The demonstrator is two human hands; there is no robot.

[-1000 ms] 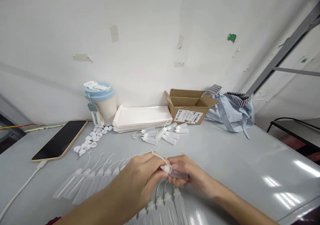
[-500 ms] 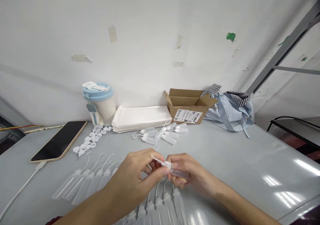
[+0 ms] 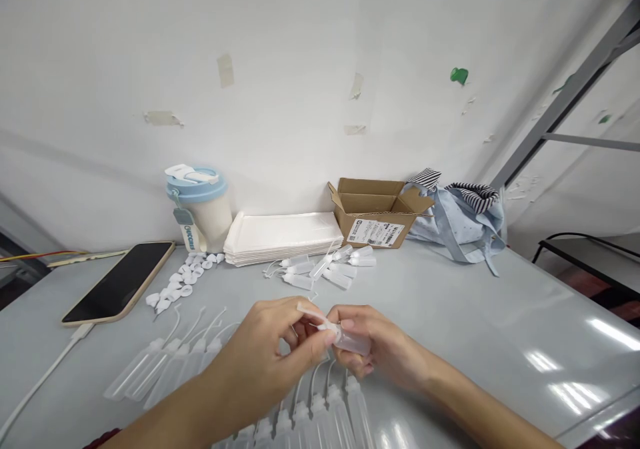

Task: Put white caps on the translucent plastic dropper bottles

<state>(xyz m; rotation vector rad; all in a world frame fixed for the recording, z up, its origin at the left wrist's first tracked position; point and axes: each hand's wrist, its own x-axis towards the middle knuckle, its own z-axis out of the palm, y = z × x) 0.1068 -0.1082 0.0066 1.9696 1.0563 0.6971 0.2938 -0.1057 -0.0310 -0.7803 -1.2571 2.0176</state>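
A small translucent plastic squeeze bottle (image 3: 355, 343) lies tilted between my two hands, its capped end toward the left. My right hand (image 3: 395, 349) is wrapped round the bottle's body. With thumb and fingers, my left hand (image 3: 275, 346) pinches the white neck and cap end, partly hiding it; a thin strap sticks out up and to the left. Beneath and in front of my hands lies a row of similar bottles (image 3: 319, 429) with upright straps. Another row of bottles (image 3: 165, 372) runs beside my left forearm, which covers part of it.
Small white caps (image 3: 181, 280) sit near a phone (image 3: 119, 281) with a cable. Several loose bottles (image 3: 340, 274) lie before a stack of white trays (image 3: 285, 232) and an open cardboard box (image 3: 377, 226). A blue-lidded cup (image 3: 213, 219) and a cloth bag (image 3: 450, 222) stand by the wall.
The held bottle has shifted slightly left, and its strap now bends up more at the left. Both hands keep their grip almost in place.
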